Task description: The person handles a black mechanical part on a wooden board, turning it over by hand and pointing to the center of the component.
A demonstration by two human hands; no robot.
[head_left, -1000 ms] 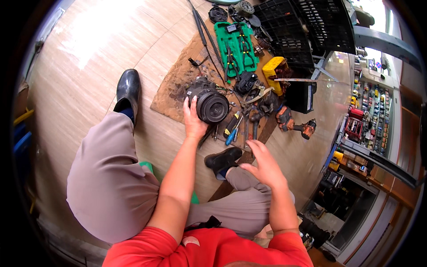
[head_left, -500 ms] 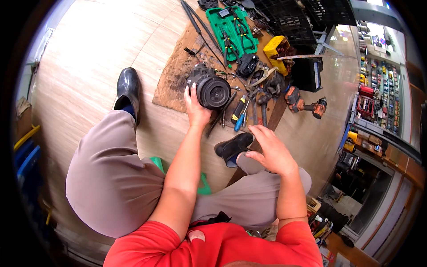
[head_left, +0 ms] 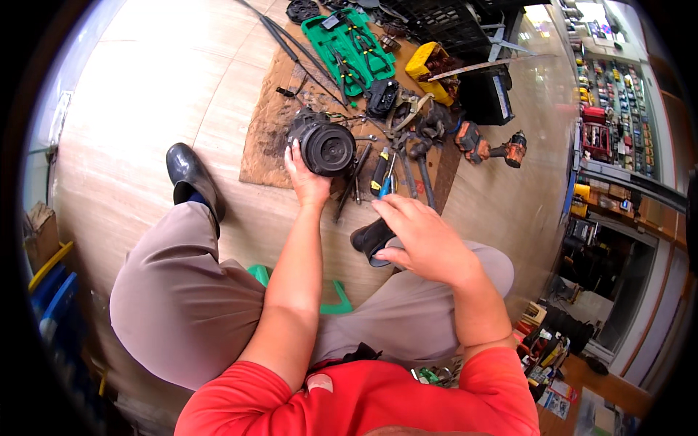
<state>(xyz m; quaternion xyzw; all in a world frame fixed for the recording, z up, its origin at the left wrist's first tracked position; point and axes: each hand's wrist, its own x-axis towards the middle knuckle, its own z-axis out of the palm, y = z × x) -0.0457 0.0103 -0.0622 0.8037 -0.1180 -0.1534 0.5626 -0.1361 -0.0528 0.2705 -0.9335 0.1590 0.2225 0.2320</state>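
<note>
On the oil-stained cardboard [head_left: 263, 138] stands a black compressor [head_left: 331, 150] with a round pulley facing up. The fingers of my left hand [head_left: 308, 183] are wrapped round its lower left side. My right hand [head_left: 422, 240] hangs in the air above my right shoe [head_left: 368, 240], fingers stretched out and thumb apart, holding nothing. Closest to its fingertips are a blue-handled screwdriver [head_left: 385, 189] and a black-and-yellow utility knife [head_left: 379, 168] on the cardboard. A dark rod [head_left: 353, 183] lies just right of the compressor.
A green tool case [head_left: 347, 51] with pliers lies open at the back. Right of it are a yellow container [head_left: 430, 71], a black crate [head_left: 440, 25] and hammers [head_left: 420, 149]. An orange-and-black cordless drill [head_left: 491, 145] rests farther right. Black hoses [head_left: 291, 47] cross the far edge.
The whole view has shifted, so the floor things appear farther left. My right hand has moved a little left, toward the compressor. My left hand keeps its hold.
</note>
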